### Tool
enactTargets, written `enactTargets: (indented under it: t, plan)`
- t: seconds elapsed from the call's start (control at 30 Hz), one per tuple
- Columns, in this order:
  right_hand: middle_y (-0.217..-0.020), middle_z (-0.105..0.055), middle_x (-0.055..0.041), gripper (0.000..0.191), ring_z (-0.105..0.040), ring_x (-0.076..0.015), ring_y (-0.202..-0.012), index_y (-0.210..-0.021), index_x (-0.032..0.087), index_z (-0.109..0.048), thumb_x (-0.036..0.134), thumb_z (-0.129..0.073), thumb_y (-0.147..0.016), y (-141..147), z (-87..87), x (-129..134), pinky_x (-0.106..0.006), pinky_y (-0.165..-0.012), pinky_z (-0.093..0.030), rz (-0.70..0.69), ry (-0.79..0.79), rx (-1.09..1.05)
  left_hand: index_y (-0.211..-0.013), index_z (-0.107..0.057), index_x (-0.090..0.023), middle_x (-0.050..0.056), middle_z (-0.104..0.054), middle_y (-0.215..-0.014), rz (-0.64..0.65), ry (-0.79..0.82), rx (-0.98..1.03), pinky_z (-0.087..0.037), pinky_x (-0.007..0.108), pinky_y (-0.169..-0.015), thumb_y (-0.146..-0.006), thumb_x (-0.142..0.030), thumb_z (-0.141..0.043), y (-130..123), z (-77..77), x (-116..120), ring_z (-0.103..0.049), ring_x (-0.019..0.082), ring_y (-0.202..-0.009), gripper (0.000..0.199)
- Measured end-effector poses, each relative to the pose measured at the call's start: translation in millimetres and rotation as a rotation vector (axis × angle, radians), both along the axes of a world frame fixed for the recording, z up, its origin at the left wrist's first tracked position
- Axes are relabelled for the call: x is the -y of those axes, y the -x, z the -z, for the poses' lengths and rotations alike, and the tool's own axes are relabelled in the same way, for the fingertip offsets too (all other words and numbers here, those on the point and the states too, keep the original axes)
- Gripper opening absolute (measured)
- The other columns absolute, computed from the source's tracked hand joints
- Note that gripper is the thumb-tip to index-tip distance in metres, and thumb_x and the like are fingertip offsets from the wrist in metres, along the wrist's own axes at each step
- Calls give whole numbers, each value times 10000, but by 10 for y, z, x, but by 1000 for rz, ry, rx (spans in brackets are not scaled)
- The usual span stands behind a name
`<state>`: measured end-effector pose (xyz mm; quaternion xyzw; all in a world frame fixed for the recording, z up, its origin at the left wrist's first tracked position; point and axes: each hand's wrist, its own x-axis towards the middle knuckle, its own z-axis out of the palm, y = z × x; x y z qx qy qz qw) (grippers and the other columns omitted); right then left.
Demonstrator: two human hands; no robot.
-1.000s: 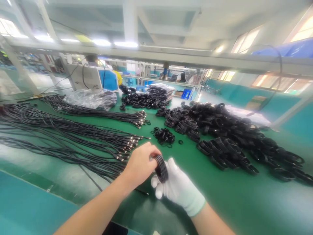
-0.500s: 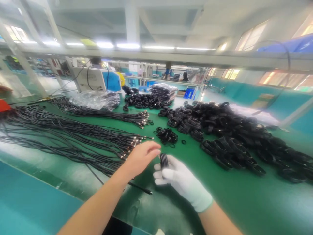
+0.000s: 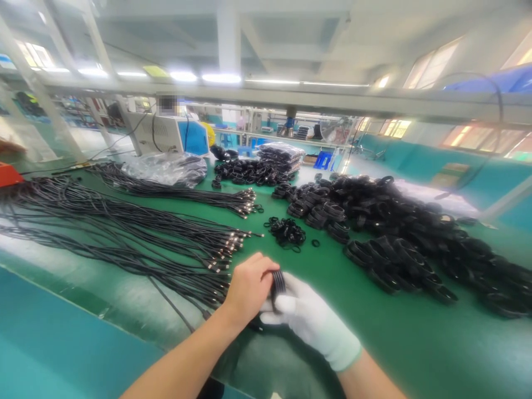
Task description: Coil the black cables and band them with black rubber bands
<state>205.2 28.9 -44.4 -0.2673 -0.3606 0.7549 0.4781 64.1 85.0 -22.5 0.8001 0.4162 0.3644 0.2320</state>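
Note:
A small coil of black cable [image 3: 278,284] is gripped by my right hand [image 3: 310,316], which wears a white glove, its thumb on the near side. My bare left hand [image 3: 249,288] is closed at the coil's left upper edge, with thumb and fingertips pressed on it. The left fingers hide part of the coil. To the left of my hands lie long straight black cables [image 3: 137,221] with metal plugs bunched at their right ends. A small heap of black rings [image 3: 286,231] sits just beyond my hands.
Many coiled black cables [image 3: 386,221] are piled on the right of the green table [image 3: 399,343]. Behind are clear plastic bags [image 3: 166,169], a white-and-blue machine [image 3: 170,133] and wrapped bundles [image 3: 280,155]. An orange object [image 3: 9,174] stands at the far left.
My left hand has come down and closed on the coil, where before it was held just above with its fingers extended. The right hand keeps its grip. The view has shifted slightly.

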Motion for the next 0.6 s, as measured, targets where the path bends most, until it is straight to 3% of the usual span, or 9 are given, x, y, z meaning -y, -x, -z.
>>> enactTargets:
  t: [0.13, 0.27, 0.37, 0.43, 0.53, 0.6]
  plan:
    - [-1002, -614, -81, 333, -641, -180, -827, -1101, 127, -571, 276, -596, -804, -34, 29, -46, -284, -696, -526, -76, 82, -229, -893, -689, -198, 19, -655, -880, 103, 229, 15, -483, 286, -763, -745, -142, -554, 91, -142, -153, -596, 165, -800, 208]
    - [-998, -630, -98, 444, -630, -163, -773, -1121, 73, -567, 371, -503, -798, -64, -17, -56, -279, -657, -535, -206, 195, -413, -1119, -626, -213, 46, -607, -1186, 404, 509, 214, -442, 322, -928, -771, -214, -584, 278, -244, -296, -558, 207, -1069, 350]
    - [-1000, -623, -139, 526, -631, -182, -772, -1036, 3, -601, 448, -495, -776, -62, -47, -44, -302, -672, -540, -282, 220, -354, -1145, -610, -213, 47, -611, -1187, 602, 604, 241, -422, 341, -959, -727, -159, -617, 321, -218, -320, -553, 222, -1090, 422]
    - [-1018, -607, -145, 531, -628, -195, -793, -1057, 11, -592, 461, -522, -784, -62, -49, -49, -324, -688, -538, -179, 168, -178, -1101, -631, -202, 43, -638, -1125, 592, 589, 215, -415, 343, -964, -717, -133, -607, 296, -181, -312, -567, 219, -1062, 391]
    - [-984, -592, -100, 525, -621, -190, -763, -1159, 104, -519, 320, -689, -712, -78, -33, -79, -339, -655, -532, 95, 21, 198, -1040, -659, -203, 34, -645, -1081, 409, 495, 124, -402, 343, -970, -695, -154, -633, 238, -126, -301, -563, 218, -1047, 349]
    - [-977, -583, -87, 564, -622, -182, -722, -1172, 137, -483, 248, -725, -675, -93, -19, -94, -338, -624, -526, 178, -16, 339, -1058, -651, -201, 38, -648, -1057, 330, 483, 104, -421, 340, -945, -702, -197, -643, 221, -89, -308, -573, 214, -1016, 356]
